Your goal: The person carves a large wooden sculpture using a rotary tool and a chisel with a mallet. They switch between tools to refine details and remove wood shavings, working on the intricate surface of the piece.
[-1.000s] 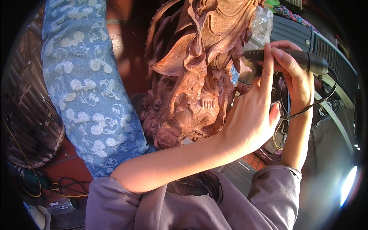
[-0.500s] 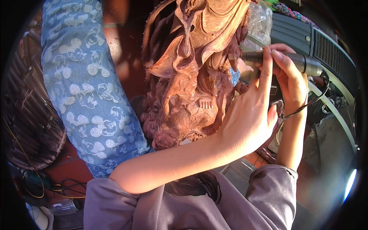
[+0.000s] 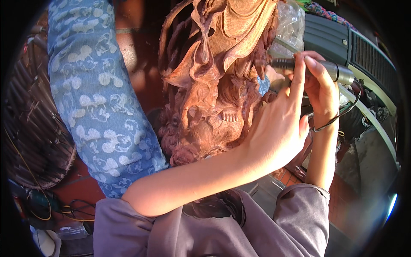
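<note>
A reddish-brown wooden carving (image 3: 231, 109), with flowing folds and curled details, stands upside down in front of me. In my right hand (image 3: 323, 83) is a rotary tool handpiece (image 3: 340, 72), a metal cylinder with a black ribbed neck. The neck points left at the carving's right side; its working tip is too small to make out. My left hand (image 3: 278, 122) crosses over the carving's lower right, its index finger stretched up against the handpiece near the right fingertips. The left hand's other fingers are mostly hidden. A black cable (image 3: 342, 113) loops past my right wrist.
My leg in patterned blue denim (image 3: 100, 98) lies left of the carving. A dark woven basket (image 3: 38, 124) stands at far left, with cables (image 3: 79, 210) below it. Clear plastic (image 3: 290, 25) and a dark grey case (image 3: 327, 38) sit at upper right.
The handpiece's back end has shifted slightly left, and my right wrist and the cable have moved a little with it. My left hand stays nearly in place.
</note>
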